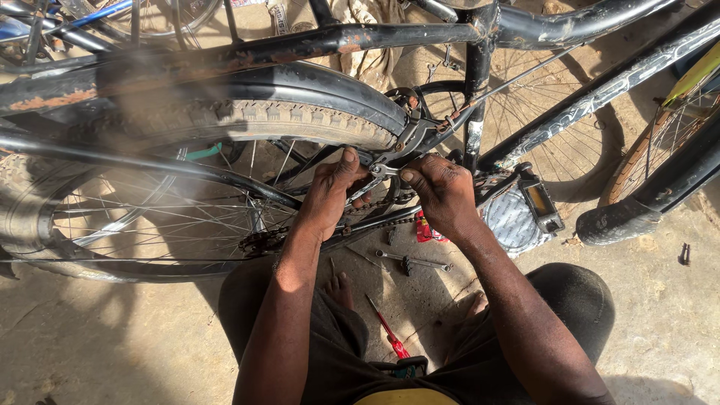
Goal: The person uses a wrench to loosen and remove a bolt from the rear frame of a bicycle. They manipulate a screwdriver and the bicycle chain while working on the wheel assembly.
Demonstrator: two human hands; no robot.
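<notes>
Both hands' grip point(382, 184) pinches spanner point(377, 174) at brake point(409, 135).

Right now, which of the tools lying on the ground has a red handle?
The screwdriver between the person's knees, nearest the camera. Its handle is red; the spanner lying farther up, under the bicycle's chain, is bare grey metal.

I see a bicycle frame point(300, 41) of black painted metal, chipped and rusty in patches. The rear tyre point(300, 120) is matt, knobbly rubber, dusty grey. Thin spokes point(150, 217) gleam as bare metal. The chain point(375, 225) looks dark, greasy steel. The pedal point(536, 202) is black plastic with an amber reflector. The floor point(112, 337) is rough, gritty concrete.
</notes>
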